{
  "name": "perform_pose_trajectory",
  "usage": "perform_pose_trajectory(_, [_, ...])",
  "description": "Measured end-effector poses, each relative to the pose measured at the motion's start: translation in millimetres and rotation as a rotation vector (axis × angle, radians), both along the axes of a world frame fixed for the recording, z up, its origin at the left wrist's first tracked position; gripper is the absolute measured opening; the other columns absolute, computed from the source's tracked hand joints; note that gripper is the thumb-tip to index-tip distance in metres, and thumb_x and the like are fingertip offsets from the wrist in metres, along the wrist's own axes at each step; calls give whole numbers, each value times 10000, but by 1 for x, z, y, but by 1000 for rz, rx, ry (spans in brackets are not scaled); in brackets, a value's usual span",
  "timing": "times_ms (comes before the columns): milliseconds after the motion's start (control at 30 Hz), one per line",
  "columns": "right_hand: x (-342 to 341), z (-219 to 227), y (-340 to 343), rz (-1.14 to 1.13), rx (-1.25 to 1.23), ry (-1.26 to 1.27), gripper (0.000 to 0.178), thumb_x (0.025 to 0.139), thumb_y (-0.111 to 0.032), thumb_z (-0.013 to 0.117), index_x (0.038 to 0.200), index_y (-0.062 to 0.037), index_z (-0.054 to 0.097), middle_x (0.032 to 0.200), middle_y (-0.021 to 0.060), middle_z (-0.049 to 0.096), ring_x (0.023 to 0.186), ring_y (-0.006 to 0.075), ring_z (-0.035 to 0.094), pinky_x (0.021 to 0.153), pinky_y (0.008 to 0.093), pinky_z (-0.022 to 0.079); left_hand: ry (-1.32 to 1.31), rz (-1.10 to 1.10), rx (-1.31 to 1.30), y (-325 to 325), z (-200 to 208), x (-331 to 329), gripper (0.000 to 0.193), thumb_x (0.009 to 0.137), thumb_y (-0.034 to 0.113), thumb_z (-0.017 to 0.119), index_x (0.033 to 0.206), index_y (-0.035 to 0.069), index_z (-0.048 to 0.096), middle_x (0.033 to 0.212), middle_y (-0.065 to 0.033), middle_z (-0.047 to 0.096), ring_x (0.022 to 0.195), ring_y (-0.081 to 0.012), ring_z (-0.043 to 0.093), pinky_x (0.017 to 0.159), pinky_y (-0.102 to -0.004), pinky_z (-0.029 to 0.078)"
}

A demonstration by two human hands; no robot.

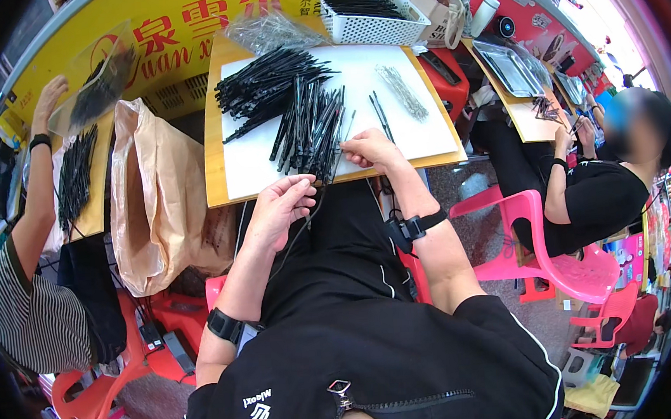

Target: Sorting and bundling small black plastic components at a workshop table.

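On a white sheet (pixel 259 166) atop a wooden board lies a large heap of thin black sticks (pixel 265 86). A second bunch of black sticks (pixel 307 130) is spread closer to me, over the near part of the sheet. My right hand (pixel 376 150) pinches a thin, pale stick (pixel 350 123) at the right edge of that bunch. Just below the bunch's near ends is my left hand (pixel 281 209), its thumb and forefinger pressed together. Whatever it holds is too small to make out. Two loose black sticks (pixel 381 117) and a pile of slender clear pieces (pixel 403 92) lie to the right.
Behind the sheet are a clear plastic bag (pixel 273 33) and a white basket (pixel 373 28) of black sticks. A large brown paper bag (pixel 160 198) stands left of the board. People work at both sides; a pink chair (pixel 539 234) is at the right.
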State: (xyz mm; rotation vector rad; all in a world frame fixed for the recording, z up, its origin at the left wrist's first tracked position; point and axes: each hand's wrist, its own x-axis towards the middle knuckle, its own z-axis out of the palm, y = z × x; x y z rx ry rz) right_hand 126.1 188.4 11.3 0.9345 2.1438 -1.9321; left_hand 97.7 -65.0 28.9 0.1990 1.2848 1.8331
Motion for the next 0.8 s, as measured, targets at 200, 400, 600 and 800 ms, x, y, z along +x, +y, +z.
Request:
perform_pose_trajectory(200, [18, 4, 2, 13, -98, -19, 158, 847, -135, 628, 731, -29, 611, 588, -8, 558, 471, 49, 480, 402, 178, 343, 481, -65, -129, 15, -8, 2, 228, 876, 129, 625, 1077, 22, 638, 912, -32, 650, 769, -101, 602, 698, -232, 494])
perform_pose_trajectory(400, [22, 3, -2, 66, -36, 2, 139, 836, -135, 623, 729, -46, 615, 603, -9, 572, 481, 43, 498, 413, 170, 357, 1614, -35, -292, 33, -19, -1, 195, 751, 18, 652, 945, 1, 656, 1015, -120, 620, 882, -285, 602, 797, -337, 494])
perform_pose_trajectory(600, [27, 8, -2, 213, -18, -9, 168, 838, -159, 614, 709, -52, 598, 596, -7, 563, 488, 48, 503, 435, 180, 367, 1671, -3, -354, 44, -23, -18, 130, 795, 0, 589, 911, -23, 643, 1000, -133, 615, 891, -295, 610, 803, -358, 494])
perform_pose_trajectory(800, [37, 17, -3, 227, -18, -10, 159, 820, -165, 599, 715, -46, 610, 616, 7, 572, 509, 61, 510, 454, 192, 381, 1674, 87, -393, 56, -23, -12, 60, 803, 50, 578, 832, 20, 621, 855, -101, 558, 826, -265, 617, 696, -366, 515])
